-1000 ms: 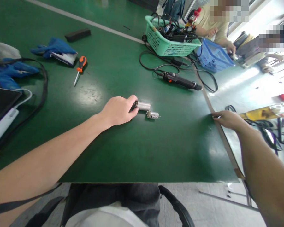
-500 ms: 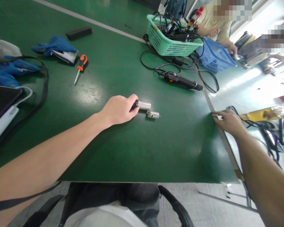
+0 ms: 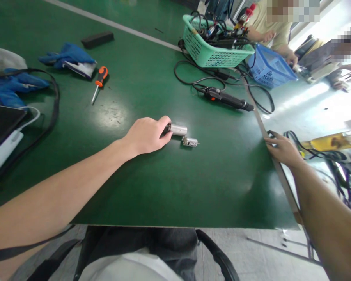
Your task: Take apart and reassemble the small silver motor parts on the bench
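Observation:
My left hand (image 3: 148, 134) is closed around the left end of a silver cylindrical motor (image 3: 179, 130) lying on the green table mat (image 3: 163, 187). The end inside my fingers looks dark and is partly hidden. Just right of it and slightly nearer me lies a smaller silver motor (image 3: 190, 141), its thin shaft pointing right; no hand touches it. My right hand (image 3: 283, 148) rests at the right edge of the table, fingers stretched out and slightly apart. Nothing shows between those fingers.
Beyond the motors lies a black electric screwdriver (image 3: 228, 99) with its cable, near a green basket (image 3: 216, 58) of tools and a blue basket (image 3: 270, 72). An orange-handled screwdriver (image 3: 101, 80), blue gloves (image 3: 68, 56) and a black block (image 3: 98, 40) are at left. A person sits beyond.
My right hand has shifted slightly, its fingers now a little more apart at the table edge. Baskets and electric screwdriver appear slightly further right in view. My left hand and both motors stay nearly still.

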A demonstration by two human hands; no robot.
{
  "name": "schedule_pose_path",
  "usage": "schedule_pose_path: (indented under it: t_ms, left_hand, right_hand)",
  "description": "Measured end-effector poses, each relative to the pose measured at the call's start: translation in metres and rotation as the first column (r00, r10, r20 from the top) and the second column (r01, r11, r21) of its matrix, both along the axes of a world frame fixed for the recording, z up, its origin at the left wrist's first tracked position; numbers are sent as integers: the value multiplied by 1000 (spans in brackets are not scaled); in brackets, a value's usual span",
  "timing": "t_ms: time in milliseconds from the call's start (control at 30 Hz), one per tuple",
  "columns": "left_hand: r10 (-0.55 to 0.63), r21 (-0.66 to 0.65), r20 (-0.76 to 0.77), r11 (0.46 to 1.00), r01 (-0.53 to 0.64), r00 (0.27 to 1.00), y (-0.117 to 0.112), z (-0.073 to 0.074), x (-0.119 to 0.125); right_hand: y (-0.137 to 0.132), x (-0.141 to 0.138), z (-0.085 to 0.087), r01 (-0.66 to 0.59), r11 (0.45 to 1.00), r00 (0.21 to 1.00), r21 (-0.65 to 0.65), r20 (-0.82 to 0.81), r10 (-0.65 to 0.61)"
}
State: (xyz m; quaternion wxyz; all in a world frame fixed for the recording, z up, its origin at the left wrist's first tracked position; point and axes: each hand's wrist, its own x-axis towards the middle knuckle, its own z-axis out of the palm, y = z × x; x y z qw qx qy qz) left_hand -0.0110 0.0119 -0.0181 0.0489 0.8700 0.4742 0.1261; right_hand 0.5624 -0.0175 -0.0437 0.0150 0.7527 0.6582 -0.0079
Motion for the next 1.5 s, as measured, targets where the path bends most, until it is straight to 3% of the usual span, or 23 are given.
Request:
schedule_pose_path:
  t_ms: [233, 533, 667, 900, 1033, 1300, 1500]
  left_hand:
    - [-6, 0, 0, 1000, 6, 1000, 0, -1, 0]
    - [-7, 12, 1, 1000, 7, 1000, -3, 0, -2]
    - [-3, 17, -2, 1000, 3, 1000, -4, 0, -1]
    - [-11, 37, 2, 999, 11, 1000, -3, -1, -2]
    - [-24, 48, 7, 999, 23, 1000, -2, -2, -3]
    - [-23, 47, 7, 999, 23, 1000, -1, -1, -5]
    - [-25, 38, 17, 999, 25, 1000, -1, 0, -6]
  right_hand:
    - [-25, 26, -12, -34, 999, 997, 41, -71, 37]
    - [-61, 19, -13, 0, 995, 996, 97, -87, 9]
    - [-63, 18, -20, 4, 988, 1000, 157, -31, 1]
    - [-60, 18, -27, -3, 991, 998, 131, 66, -5]
    - [-61, 10, -20, 23, 982, 997, 186, 68, -36]
    - [-55, -3, 6, 24, 1000, 993, 4, 112, -25]
    - [-59, -6, 9, 4, 1000, 998, 25, 65, -5]
